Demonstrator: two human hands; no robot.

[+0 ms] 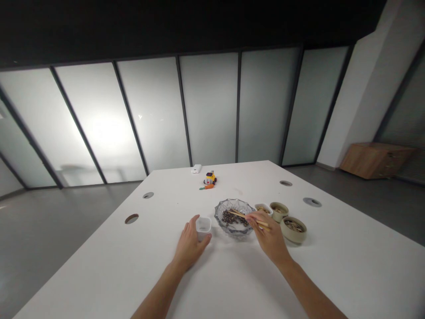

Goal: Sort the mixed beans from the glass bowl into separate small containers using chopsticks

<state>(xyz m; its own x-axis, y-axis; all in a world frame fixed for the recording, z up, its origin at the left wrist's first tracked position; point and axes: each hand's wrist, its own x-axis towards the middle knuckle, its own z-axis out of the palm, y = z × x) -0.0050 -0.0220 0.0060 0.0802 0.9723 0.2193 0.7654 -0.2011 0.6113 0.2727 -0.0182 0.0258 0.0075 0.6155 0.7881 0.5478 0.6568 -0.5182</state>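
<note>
Near the middle of the white table [133, 266], a scalloped glass bowl [236, 233] is set between the two hands, a little farther off than either wrist. Small dark round pieces [228, 218] are gathered inside it, mostly toward its left and far parts. A pair of wooden chopsticks [237, 214] is pinched in the right hand [267, 234], whose fingers are bent around the shafts at the bowl's right rim. The tips are pointed left and lowered over the dark pieces; whether one is gripped between them cannot be told.

To the left of the bowl, a small clear container [203, 224] is held by the left hand [190, 243], with the fingers curved along its left side and the thumb laid at its near right edge. The container is stood upright on the table, just beside the bowl but apart from it.

Right of the bowl, partly hidden by the right hand, a white square dish [270, 209] is placed, with two beige bowls, a far one [277, 217] and a near one [293, 238], beside it. Farther off, a yellow toy vehicle [210, 179] and an orange toy carrot [209, 187] are seen.
</note>
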